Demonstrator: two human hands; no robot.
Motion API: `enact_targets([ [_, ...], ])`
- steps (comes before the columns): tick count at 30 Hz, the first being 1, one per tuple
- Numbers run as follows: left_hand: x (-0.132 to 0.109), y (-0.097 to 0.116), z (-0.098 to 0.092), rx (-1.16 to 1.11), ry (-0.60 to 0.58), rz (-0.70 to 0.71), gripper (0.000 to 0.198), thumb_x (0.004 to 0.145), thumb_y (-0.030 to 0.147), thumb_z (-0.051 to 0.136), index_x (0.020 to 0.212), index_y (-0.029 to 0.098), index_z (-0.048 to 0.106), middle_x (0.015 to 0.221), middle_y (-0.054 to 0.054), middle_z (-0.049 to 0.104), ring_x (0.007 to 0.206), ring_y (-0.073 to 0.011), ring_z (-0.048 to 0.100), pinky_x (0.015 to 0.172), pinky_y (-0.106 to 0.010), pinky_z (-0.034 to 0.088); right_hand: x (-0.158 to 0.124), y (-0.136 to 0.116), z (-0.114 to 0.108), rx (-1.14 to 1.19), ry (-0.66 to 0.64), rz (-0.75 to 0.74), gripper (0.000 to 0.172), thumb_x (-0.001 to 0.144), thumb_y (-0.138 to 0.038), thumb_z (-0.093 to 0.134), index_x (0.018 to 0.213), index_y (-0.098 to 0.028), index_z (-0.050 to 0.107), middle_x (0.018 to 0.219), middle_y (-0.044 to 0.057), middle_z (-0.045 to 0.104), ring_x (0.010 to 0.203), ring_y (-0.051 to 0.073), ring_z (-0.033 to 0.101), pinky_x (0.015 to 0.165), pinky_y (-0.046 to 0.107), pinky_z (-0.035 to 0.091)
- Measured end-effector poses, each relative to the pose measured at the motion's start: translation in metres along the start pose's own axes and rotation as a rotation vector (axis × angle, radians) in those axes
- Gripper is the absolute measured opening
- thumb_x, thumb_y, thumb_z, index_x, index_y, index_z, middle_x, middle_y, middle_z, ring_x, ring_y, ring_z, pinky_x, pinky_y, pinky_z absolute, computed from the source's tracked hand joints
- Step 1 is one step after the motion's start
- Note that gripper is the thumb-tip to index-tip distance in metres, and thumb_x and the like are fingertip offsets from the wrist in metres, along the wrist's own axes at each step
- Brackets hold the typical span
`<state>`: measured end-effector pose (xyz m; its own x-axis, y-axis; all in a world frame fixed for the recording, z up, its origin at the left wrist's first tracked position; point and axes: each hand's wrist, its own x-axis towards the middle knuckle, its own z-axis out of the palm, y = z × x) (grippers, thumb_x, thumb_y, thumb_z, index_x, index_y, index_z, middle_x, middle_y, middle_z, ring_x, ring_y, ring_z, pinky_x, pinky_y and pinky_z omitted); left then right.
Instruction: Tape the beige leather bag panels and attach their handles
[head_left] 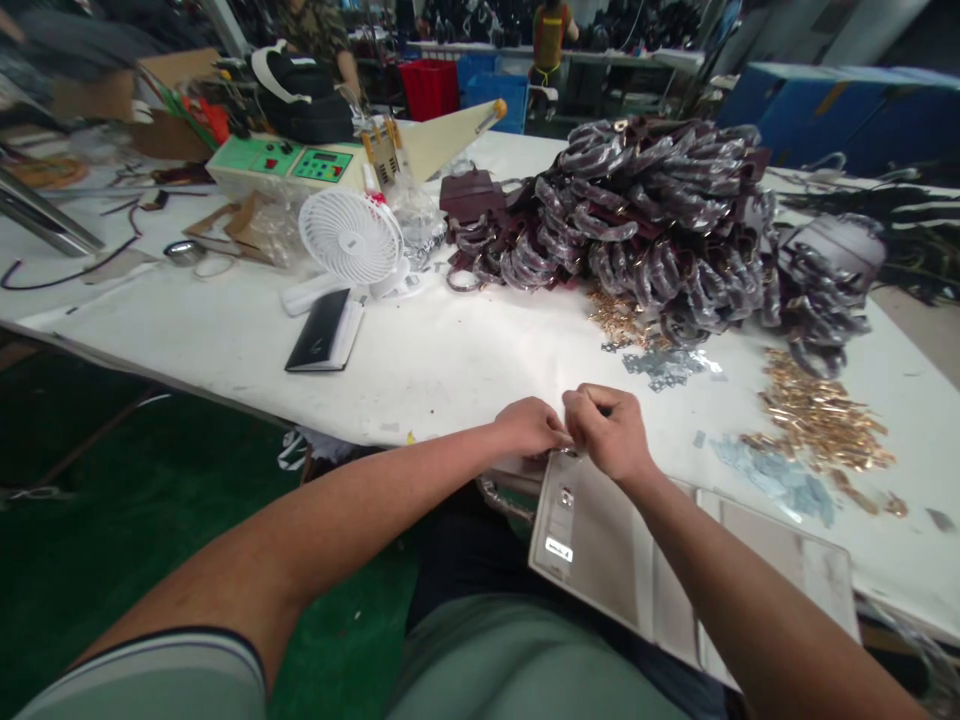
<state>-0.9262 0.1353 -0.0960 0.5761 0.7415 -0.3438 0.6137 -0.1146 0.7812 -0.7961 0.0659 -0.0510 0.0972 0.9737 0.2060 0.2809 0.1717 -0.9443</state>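
Note:
A flat beige-grey handbag piece (600, 540) lies at the table's near edge, with a small shiny label on it and a plastic-wrapped handle (506, 500) hanging beside it. My left hand (531, 428) is closed at its far left corner, fingers pinched on the edge. Right against those fingertips, my right hand (609, 432) is curled into a fist above the same corner. What the right fingers hold is hidden. A small metallic glint shows below the two hands, too small to name.
Dark maroon bags with plastic-wrapped handles (660, 220) are heaped at the back right. Gold metal pieces (821, 415) and grey metal plates (664, 368) lie nearer. A white fan (351, 238), black notebook (322, 330) and green-panelled machine (289, 162) stand left. People work behind.

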Motion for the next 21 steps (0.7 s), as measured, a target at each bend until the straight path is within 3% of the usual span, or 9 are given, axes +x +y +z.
enact_targets([
  [4,-0.006,-0.004,-0.005,0.071,-0.057,0.016,0.024,0.072,0.037,0.073,0.087,0.019,0.077,0.067,0.000,0.069,0.065,-0.0163,0.061,0.063,-0.026,0.044,0.000,-0.003,-0.010,0.295,0.121,-0.020,0.046,0.089,-0.033,0.061,0.049,-0.023,0.042,0.043,-0.005,0.042,0.040,0.009,0.038,0.042,0.026,0.032],
  [8,-0.009,-0.006,-0.005,0.047,-0.056,0.061,0.018,0.075,0.031,0.069,0.085,0.018,0.078,0.068,0.001,0.069,0.067,-0.0147,0.060,0.062,-0.025,0.042,-0.002,-0.019,-0.009,0.491,0.116,-0.140,0.046,0.090,-0.033,0.063,0.050,-0.023,0.044,0.043,-0.005,0.041,0.038,0.009,0.038,0.041,0.026,0.032],
  [15,-0.009,-0.006,-0.002,0.014,-0.029,0.043,0.016,0.076,0.027,0.064,0.073,0.016,0.075,0.057,0.003,0.061,0.060,-0.0120,0.054,0.059,-0.024,0.038,-0.015,-0.001,0.002,0.346,0.074,-0.085,0.048,0.094,-0.034,0.059,0.050,-0.022,0.047,0.046,-0.003,0.046,0.043,0.010,0.042,0.046,0.027,0.035],
  [21,-0.007,-0.010,0.000,0.018,-0.017,0.024,0.017,0.076,0.029,0.064,0.072,0.015,0.075,0.056,0.004,0.058,0.060,-0.0119,0.053,0.056,-0.024,0.034,-0.022,0.000,0.002,0.321,0.086,-0.129,0.049,0.096,-0.038,0.053,0.051,-0.022,0.045,0.049,-0.002,0.047,0.047,0.012,0.043,0.050,0.028,0.037],
])
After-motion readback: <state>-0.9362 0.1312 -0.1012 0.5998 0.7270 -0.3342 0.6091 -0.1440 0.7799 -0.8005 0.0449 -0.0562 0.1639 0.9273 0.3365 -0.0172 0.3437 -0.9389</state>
